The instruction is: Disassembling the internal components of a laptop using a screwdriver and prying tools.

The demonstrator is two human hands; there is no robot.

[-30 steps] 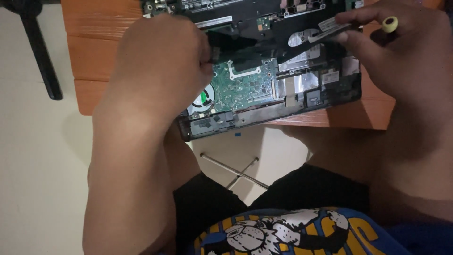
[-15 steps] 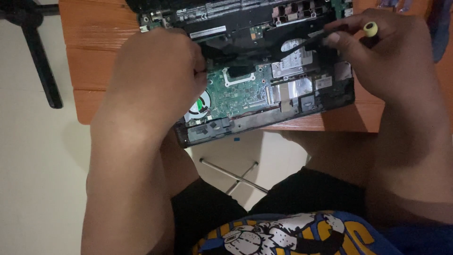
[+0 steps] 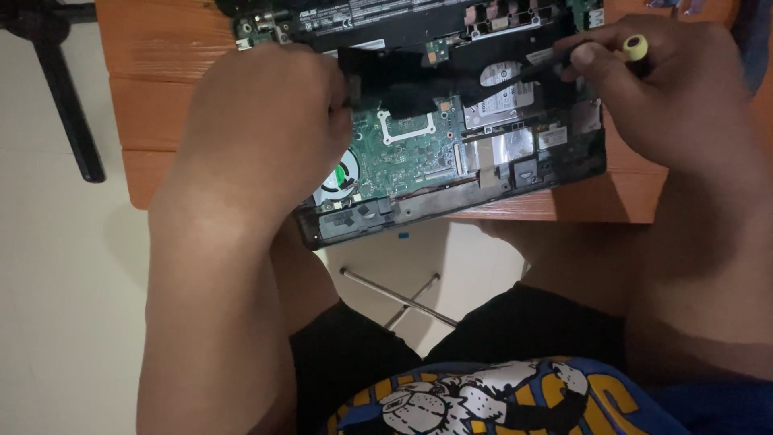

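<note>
Internals work judged under way — opened laptop on the wooden table. Screwdriver pinched in right hand, tip beyond the grip; steady aim needed. Left hand pressed on chassis — closure cannot be told.

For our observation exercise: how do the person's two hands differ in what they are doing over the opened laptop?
The left hand rests on the laptop over the fan area, fingers curled, with no tool visible. The right hand grips a screwdriver with a yellow-capped handle, at the laptop's other end. Both work above the exposed circuit board.
</note>
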